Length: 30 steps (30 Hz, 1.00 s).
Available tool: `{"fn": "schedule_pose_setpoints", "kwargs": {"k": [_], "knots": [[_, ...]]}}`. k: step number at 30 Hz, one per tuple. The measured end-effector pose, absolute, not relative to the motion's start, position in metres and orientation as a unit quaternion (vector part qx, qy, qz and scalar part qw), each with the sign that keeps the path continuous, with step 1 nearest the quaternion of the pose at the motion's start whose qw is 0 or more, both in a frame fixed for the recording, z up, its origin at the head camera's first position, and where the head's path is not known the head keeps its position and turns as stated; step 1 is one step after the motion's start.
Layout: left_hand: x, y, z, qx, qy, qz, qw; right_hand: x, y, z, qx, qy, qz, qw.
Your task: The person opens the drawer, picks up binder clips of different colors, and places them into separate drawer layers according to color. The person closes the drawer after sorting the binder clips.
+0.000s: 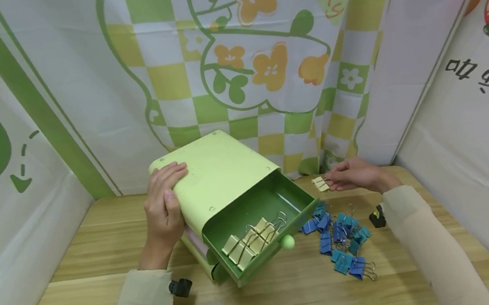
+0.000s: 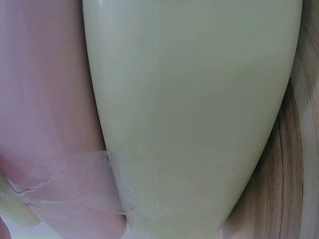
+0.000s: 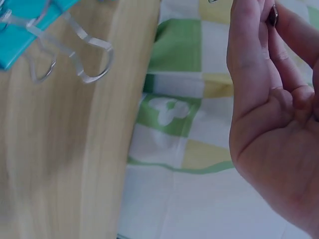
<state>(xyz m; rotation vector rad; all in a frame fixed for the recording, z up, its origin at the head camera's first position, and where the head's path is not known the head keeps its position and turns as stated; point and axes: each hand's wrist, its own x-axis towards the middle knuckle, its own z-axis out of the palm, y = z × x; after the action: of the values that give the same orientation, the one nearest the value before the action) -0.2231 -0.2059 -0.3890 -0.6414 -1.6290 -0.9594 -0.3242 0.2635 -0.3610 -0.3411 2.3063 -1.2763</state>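
Observation:
My left hand (image 1: pixel 162 204) rests on the left corner of a pale yellow-green drawer box (image 1: pixel 224 175), its fingers lying over the top edge. The box's top drawer (image 1: pixel 296 194), dark green inside with a round knob (image 1: pixel 287 241), is pulled out. Several gold-yellow binder clips (image 1: pixel 240 253) lie at the drawer's front. Beyond the drawer's right corner, my right hand (image 1: pixel 356 176) pinches a yellow binder clip (image 1: pixel 320 184) between thumb and fingers, above the table. In the left wrist view, a pink section (image 2: pixel 50 99) and a pale green side (image 2: pixel 194 99) of the box fill the picture.
A loose pile of blue and teal binder clips (image 1: pixel 338 232) lies on the wooden table (image 1: pixel 101 249), right of the drawer. One teal clip (image 3: pixel 30 25) shows close up in the right wrist view. Behind the table hangs a checked, flowered curtain (image 1: pixel 235 73).

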Motion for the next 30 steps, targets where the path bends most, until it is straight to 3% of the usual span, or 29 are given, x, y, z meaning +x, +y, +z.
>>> {"fn": "schedule_pose_setpoints", "kwargs": {"k": [14,30], "knots": [[-0.223,-0.205,-0.387,-0.271,-0.684,-0.409,0.54,-0.314,0.246,-0.326,-0.126,0.823,-0.512,0.213],[-0.223,-0.204,-0.388,-0.267,-0.684,-0.411,0.541,-0.281,0.211,-0.284,-0.173,0.782,-0.55,0.235]]}}
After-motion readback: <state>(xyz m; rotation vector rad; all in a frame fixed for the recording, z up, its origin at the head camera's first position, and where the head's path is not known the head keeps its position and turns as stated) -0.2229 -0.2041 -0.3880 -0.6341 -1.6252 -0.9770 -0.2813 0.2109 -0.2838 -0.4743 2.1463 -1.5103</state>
